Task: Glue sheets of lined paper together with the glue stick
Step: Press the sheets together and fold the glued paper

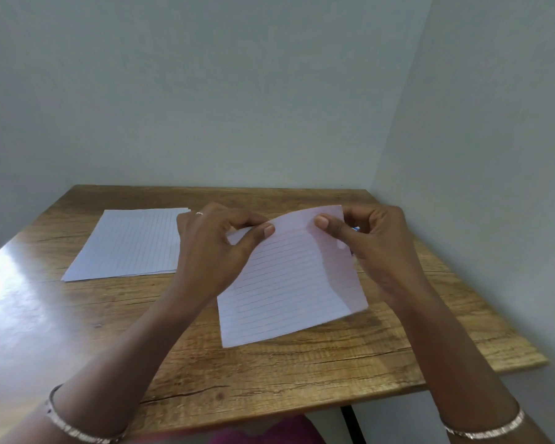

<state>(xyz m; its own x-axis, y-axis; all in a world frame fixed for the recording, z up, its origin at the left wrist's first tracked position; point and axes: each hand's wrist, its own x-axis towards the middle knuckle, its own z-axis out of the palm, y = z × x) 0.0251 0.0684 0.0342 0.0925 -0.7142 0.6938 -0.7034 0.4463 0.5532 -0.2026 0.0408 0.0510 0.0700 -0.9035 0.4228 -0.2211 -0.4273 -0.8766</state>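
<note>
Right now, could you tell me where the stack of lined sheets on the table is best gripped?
Take the stack of lined sheets by its near edge, coming from the person's side: it lies flat on the table, and that edge is bare and closest.

Wooden table (pixel 302 373) with a stack of lined paper (pixel 129 245)

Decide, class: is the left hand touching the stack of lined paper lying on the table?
Cannot tell. In the head view the left hand overlaps the right edge of the stack, but it is gripping the lifted sheet, so it may be above the stack.
</note>
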